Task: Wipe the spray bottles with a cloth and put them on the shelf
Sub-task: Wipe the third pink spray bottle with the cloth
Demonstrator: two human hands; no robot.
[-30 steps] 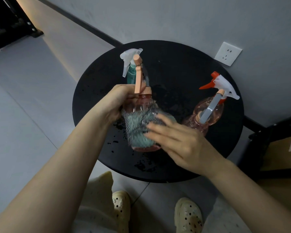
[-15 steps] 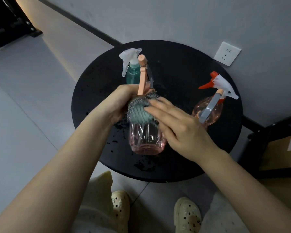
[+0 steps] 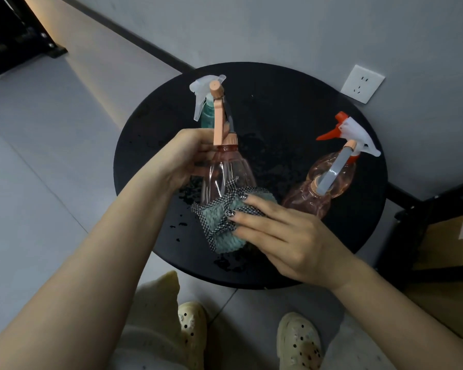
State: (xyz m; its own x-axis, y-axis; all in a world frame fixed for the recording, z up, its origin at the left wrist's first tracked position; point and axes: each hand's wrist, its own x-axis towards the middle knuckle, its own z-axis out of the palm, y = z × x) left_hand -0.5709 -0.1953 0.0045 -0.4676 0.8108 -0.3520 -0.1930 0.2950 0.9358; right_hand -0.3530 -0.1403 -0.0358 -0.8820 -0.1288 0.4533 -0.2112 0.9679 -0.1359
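Round blk table [image 3: 292, 108], grey wall [image 3: 305, 28] w/ outlet [image 3: 362, 84].

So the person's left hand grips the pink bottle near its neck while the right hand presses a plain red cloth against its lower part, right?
Not quite. The head view shows the cloth is teal with a checked border, not plain red. The rest holds: the left hand grips the pink bottle near its neck, and the right hand presses the cloth against its lower part.

A single wide-angle view from the person's head looks steeply down and forward at a round black table [image 3: 292, 108], which fills the middle of the picture. Both hands [image 3: 286, 236] work close under the lens, forearms entering from the bottom corners. Beyond the table, the wall with its socket [image 3: 362, 83] leans away; below the table, the floor [image 3: 38, 169] and the person's shoes [image 3: 300, 340] show.
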